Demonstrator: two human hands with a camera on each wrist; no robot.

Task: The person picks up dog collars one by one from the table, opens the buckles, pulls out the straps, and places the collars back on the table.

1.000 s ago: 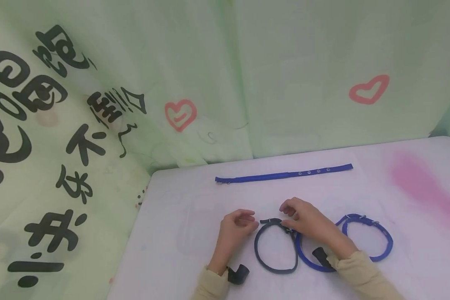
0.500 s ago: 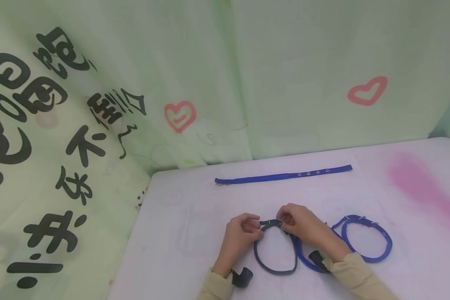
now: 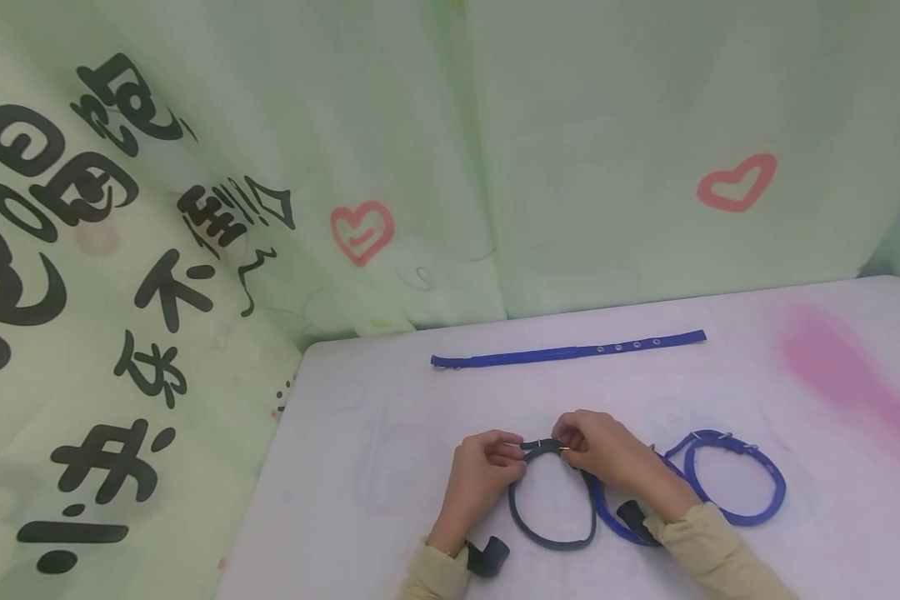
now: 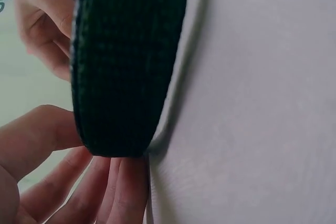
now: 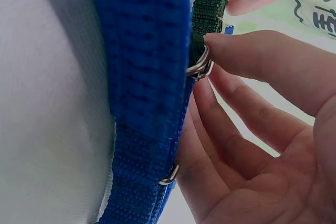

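The dark woven loop (image 3: 558, 546), far side, was pinched by the right hand (image 3: 606, 447). Whether the left hand (image 3: 486, 472) gripped was unclear.

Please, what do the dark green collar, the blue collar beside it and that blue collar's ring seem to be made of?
Dark green collar: probably woven synthetic webbing, matte; the weave shows. Blue collar: likely nylon-type webbing, matte; coarse ribs and stitch rows visible. Ring: apparently polished metal; its curve shines.

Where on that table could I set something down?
Left of the left grip, or the pink-stained table right of the blue loops. Crowded: around the dark loop, hemmed by left grip, right grip and blue loops.
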